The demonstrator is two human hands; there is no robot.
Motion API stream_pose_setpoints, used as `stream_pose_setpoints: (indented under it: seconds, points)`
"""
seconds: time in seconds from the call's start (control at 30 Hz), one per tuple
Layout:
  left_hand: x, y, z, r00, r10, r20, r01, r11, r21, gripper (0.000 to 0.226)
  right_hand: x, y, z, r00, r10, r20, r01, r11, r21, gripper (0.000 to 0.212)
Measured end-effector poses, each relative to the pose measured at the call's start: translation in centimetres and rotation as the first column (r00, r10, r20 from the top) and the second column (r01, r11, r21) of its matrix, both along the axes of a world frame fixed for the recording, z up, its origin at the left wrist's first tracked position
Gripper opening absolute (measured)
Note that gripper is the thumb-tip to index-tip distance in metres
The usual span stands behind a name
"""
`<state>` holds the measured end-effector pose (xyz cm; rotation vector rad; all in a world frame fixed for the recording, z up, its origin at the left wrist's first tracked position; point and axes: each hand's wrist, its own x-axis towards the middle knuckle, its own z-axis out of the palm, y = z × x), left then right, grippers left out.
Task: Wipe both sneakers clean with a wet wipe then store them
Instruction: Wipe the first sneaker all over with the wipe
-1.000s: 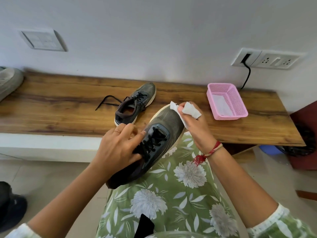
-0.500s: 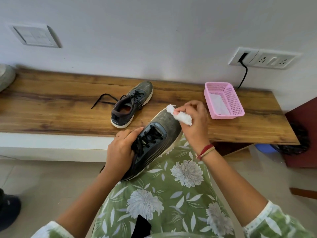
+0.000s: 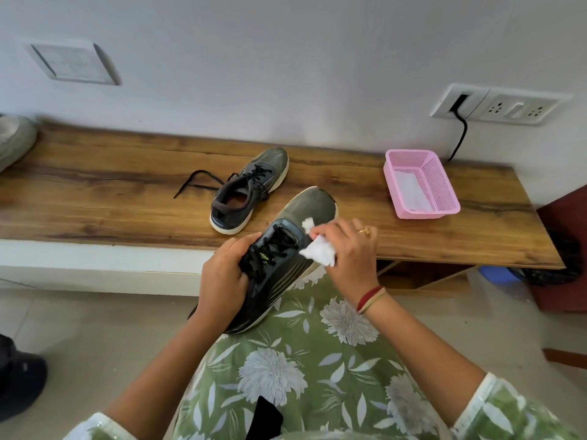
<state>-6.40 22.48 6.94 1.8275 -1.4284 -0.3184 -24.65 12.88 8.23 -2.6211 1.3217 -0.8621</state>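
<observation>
Near the middle of the bench [image 3: 95, 192], the second sneaker [image 3: 251, 188] stands on its sole with its toe to the wall and one lace trailing loose over the wood. Just in front of the bench's front edge, above the lap, the left hand [image 3: 222, 277] grips the held sneaker [image 3: 286, 277] across the laces, fingers curled into the lacing. Its toe reaches over that front edge. Beside it the right hand [image 3: 349, 249] pinches a crumpled wipe [image 3: 319, 252] and presses it on the upper behind the toe. The basket [image 3: 422, 185] sits at the bench's right end with something white lying in it.

The sneaker looks light, since one hand carries it with ease. Its mesh upper is probably soft and will give under rubbing, so the midfoot grip is a sound brace. The sole rim and heel look the stiffest places to hold when the sides are wiped. The wipe is limp and likely wet. It will bunch, and may snag on the laces, so it is better kept folded under the fingertips. For storing, the heel collar seems the easiest hold.
</observation>
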Motion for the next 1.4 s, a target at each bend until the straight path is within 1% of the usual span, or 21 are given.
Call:
stream_pose_setpoints:
  seconds: [0.07,0.13,0.2,0.27,0.3,0.37,0.43,0.47,0.53,0.63,0.73,0.8,0.9,0.97,1.03,1.1,1.17,1.23,1.3,1.33,1.4]
  points:
    - [-0.2,-0.1,0.0,1.0,-0.003,0.008,0.003,1.0,0.004,0.052,-0.2,-2.3,1.2,0.995,-0.103,0.007,0.103,0.994,-0.029,0.027]
    - [-0.6,0.0,-0.1,1.0,-0.013,0.016,0.013,1.0,0.009,0.053,0.3,-3.2,1.8,0.982,-0.176,0.07,0.176,0.984,0.004,0.025]
    - [-0.8,0.1,-0.1,1.0,-0.005,0.013,0.005,1.0,-0.003,0.053,1.1,-1.9,1.2,0.991,-0.107,0.081,0.105,0.994,0.03,0.025]
    - [-0.7,0.2,-0.2,1.0,0.011,0.014,-0.01,1.0,-0.014,0.053,1.1,-0.3,-0.1,0.999,0.019,0.049,-0.021,0.999,0.027,0.026]
    - [-0.7,0.3,-0.2,1.0,0.017,0.025,-0.016,1.0,-0.016,0.053,0.8,-0.4,-0.2,0.999,0.041,0.028,-0.042,0.999,0.019,0.027]
    - [-0.9,0.2,-0.3,0.998,0.021,0.062,-0.02,1.0,-0.012,0.055,0.5,-2.1,0.6,0.999,-0.03,0.021,0.03,1.0,-0.003,0.028]
    - [-1.2,0.1,-0.3,0.994,0.011,0.111,-0.011,1.0,0.004,0.059,0.6,-3.7,1.6,0.984,-0.155,0.09,0.154,0.988,0.021,0.026]
    - [-1.4,-0.1,-0.1,0.99,0.007,0.144,-0.007,1.0,0.002,0.061,0.9,-3.9,1.9,0.975,-0.179,0.134,0.173,0.984,0.051,0.025]
    - [-1.2,-0.5,0.3,0.968,-0.001,0.251,0.009,1.0,-0.03,0.06,1.5,-3.3,1.9,0.971,-0.116,0.207,0.098,0.991,0.096,0.02]
    - [-0.6,-1.3,1.6,0.87,-0.005,0.492,0.097,0.982,-0.161,0.049,1.3,-2.8,2.3,0.936,-0.035,0.349,-0.018,0.989,0.148,0.012]
    - [0.0,-2.0,2.0,0.776,-0.036,0.63,0.206,0.958,-0.199,0.037,0.4,-4.2,3.0,0.875,-0.133,0.465,0.039,0.978,0.206,0.015]
    - [-0.1,-2.2,1.1,0.776,-0.074,0.627,0.21,0.967,-0.146,0.04,-0.2,-5.0,2.7,0.891,-0.194,0.41,0.09,0.962,0.259,0.014]
    - [-1.0,-1.7,-1.0,0.83,-0.062,0.555,0.129,0.988,-0.083,0.04,0.0,-4.6,1.0,0.942,-0.262,0.211,0.157,0.897,0.413,0.015]
    - [-2.0,-1.4,-2.1,0.855,-0.043,0.516,0.093,0.993,-0.071,0.039,0.7,-3.0,-0.4,0.958,-0.241,0.158,0.146,0.878,0.456,0.02]
    - [-2.7,-1.3,-2.6,0.872,-0.031,0.489,0.079,0.994,-0.077,0.041,1.4,-1.5,-1.1,0.978,-0.134,0.16,0.058,0.91,0.411,0.023]
    - [-2.9,-1.2,-2.9,0.895,-0.018,0.445,0.059,0.995,-0.079,0.047,1.2,-1.6,-0.8,0.996,-0.039,0.078,0.01,0.942,0.335,0.02]
    - [-2.8,-1.2,-3.0,0.919,-0.004,0.394,0.031,0.997,-0.064,0.055,0.4,-3.7,-0.5,0.996,-0.073,-0.046,0.082,0.965,0.248,0.019]
    - [-2.8,-1.3,-2.9,0.941,0.007,0.34,0.007,0.999,-0.039,0.061,-0.6,-5.6,-0.3,0.974,-0.224,-0.043,0.228,0.941,0.251,0.021]
    - [-2.9,-1.3,-2.9,0.956,0.019,0.291,-0.015,1.0,-0.016,0.065,-0.4,-5.4,-0.5,0.954,-0.295,0.054,0.261,0.907,0.33,0.021]
    - [-2.8,-1.3,-2.9,0.962,0.027,0.272,-0.024,1.0,-0.012,0.066,0.0,-4.7,-0.7,0.968,-0.238,0.075,0.198,0.916,0.35,0.022]
    - [-2.6,-1.2,-3.2,0.97,0.04,0.241,-0.038,0.999,-0.01,0.067,0.5,-3.1,-1.3,0.998,-0.033,0.048,0.015,0.945,0.326,0.021]
